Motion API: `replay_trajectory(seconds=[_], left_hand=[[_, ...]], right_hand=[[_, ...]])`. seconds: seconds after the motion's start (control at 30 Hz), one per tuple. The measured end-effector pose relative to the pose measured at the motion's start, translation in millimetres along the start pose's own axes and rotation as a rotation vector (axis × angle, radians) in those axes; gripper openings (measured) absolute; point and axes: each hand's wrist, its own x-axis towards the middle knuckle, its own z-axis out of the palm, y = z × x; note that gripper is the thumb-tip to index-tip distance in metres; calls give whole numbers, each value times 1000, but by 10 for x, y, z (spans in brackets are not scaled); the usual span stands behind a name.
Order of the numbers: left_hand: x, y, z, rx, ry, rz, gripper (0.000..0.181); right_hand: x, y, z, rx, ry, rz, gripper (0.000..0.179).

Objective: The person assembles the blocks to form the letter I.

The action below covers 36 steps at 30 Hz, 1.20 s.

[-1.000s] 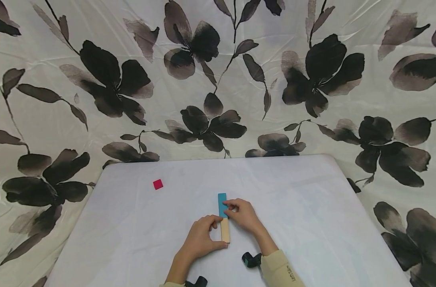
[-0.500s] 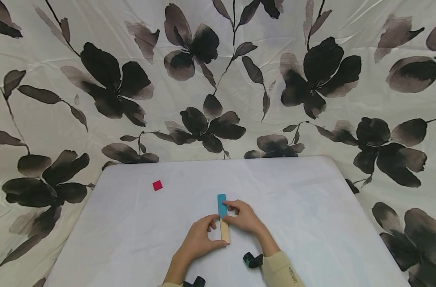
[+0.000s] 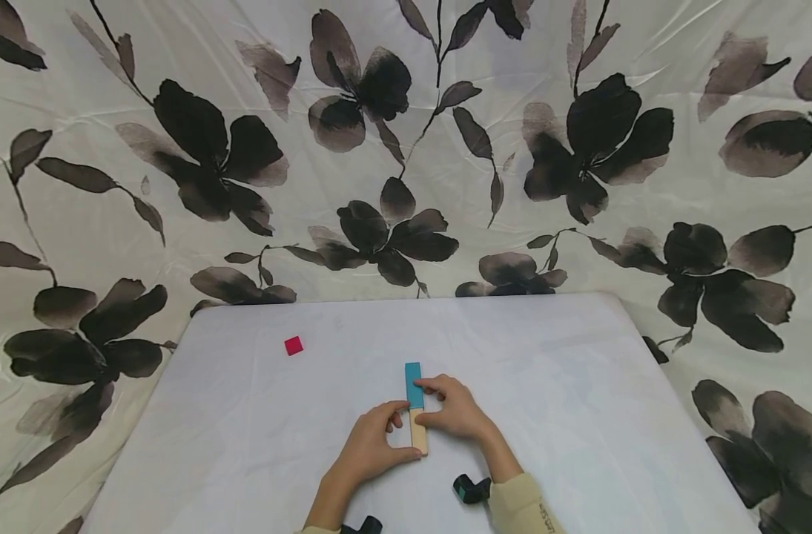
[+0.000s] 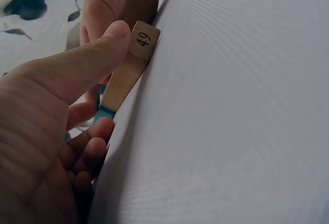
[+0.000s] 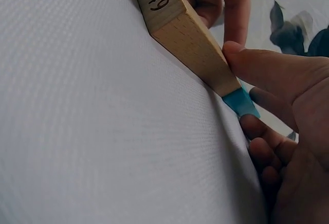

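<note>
A blue block [image 3: 413,373] and a plain wooden block [image 3: 419,439] lie end to end in a line on the white table. My left hand [image 3: 372,441] holds the wooden block, thumb by its near end and index finger by the joint with the blue one. The right hand [image 3: 457,408] spans the joint: its thumb touches the wooden block while the index finger touches the blue one. In the right wrist view, "49" is marked on the near end of the wooden block [image 5: 198,54]. Fingers hide much of the blue block [image 5: 240,103] there.
A small red block [image 3: 294,345] lies toward the back left of the white table [image 3: 546,386]. Behind the table hangs a floral cloth [image 3: 479,178]. Black wrist cameras [image 3: 471,489] sit low beside the forearms.
The right thumb has slid nearer to me, from the blue block onto the wooden one. Left hand and blocks keep nearly the same place.
</note>
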Motion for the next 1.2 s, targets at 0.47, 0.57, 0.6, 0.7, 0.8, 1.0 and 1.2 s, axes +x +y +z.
replay_trajectory(seconds=[0.47,0.57,0.6,0.7,0.8,1.0,1.2], left_hand=[[-4,-10,14,5,0,-10,83],[-1,-25,14,8,2,0,83],[-1,-30,12,7,3,3,83],[-8,-40,-4,-13,-5,15,79],[-15,-42,-50,-71,-18,10,66],[-13,-81,-257,-76,23,-30,42],[42,-298,-562,32,97,-59,33]], right_hand=[[-11,-14,15,-22,8,15,59],[-12,-13,19,-27,7,15,59],[-11,-12,20,-26,7,15,58],[-11,-16,22,-24,3,18,58],[-11,-14,22,-27,3,21,59],[-17,-15,26,-34,2,36,59],[-5,-15,23,-34,4,40,58]])
